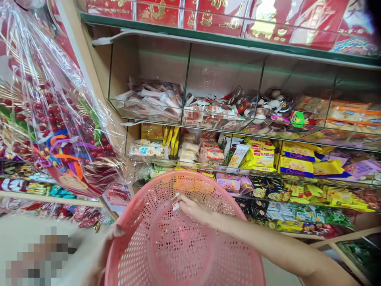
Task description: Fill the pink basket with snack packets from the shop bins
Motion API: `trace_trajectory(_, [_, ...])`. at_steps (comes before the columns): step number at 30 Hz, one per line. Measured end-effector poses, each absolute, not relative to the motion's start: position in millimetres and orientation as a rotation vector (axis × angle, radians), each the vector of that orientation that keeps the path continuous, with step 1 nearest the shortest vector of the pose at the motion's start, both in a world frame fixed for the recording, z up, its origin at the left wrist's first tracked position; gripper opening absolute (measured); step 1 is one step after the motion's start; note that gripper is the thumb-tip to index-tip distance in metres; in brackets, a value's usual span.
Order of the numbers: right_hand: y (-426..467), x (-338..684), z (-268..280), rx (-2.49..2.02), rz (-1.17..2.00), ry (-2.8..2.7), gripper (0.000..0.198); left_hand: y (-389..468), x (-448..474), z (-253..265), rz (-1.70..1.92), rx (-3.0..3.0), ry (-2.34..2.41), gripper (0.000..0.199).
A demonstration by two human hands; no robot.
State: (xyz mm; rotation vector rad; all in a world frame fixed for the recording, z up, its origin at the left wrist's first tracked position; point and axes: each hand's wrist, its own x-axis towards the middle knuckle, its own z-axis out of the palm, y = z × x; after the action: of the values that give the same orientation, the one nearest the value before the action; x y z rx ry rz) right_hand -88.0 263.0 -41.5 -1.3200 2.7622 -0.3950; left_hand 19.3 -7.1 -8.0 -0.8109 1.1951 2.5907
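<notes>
A large pink plastic basket (135,238) with a perforated wall is tilted toward me in the lower middle of the view. My left hand (114,231) grips its rim on the left side. Inside the basket's opening, my right hand (189,207) pinches a small wrapped snack packet (176,201), held near the far wall. The packet's print is too small to read. No other packets show in the basket.
Ahead stand shelves with clear dividers, holding white-wrapped snacks (154,97), yellow packets (260,154) and blue-yellow packets (296,159). Red boxes (214,16) line the top shelf. A cellophane-wrapped bouquet (59,135) hangs close on the left.
</notes>
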Motion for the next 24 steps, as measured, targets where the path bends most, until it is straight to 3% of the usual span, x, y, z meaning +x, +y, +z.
trace_trajectory(10, [273.3,-81.8,-62.7,-1.211,-0.25,2.812,0.011,-2.5,19.0,-7.5,2.554,-0.896,1.258,0.073])
trace_trajectory(15, [273.7,-84.7,-63.7,-1.093,-0.37,2.858,0.025,1.5,19.9,1.5,2.531,-0.869,1.241,0.075])
trace_trajectory(20, [274.4,-85.8,-59.8,-1.114,-0.306,2.88,0.01,2.1,19.4,2.3,2.541,-0.863,1.257,0.077])
trace_trajectory(24, [278.4,-91.0,-56.3,-1.151,-0.271,2.856,0.019,1.9,18.3,-0.3,2.531,-0.825,1.269,0.077])
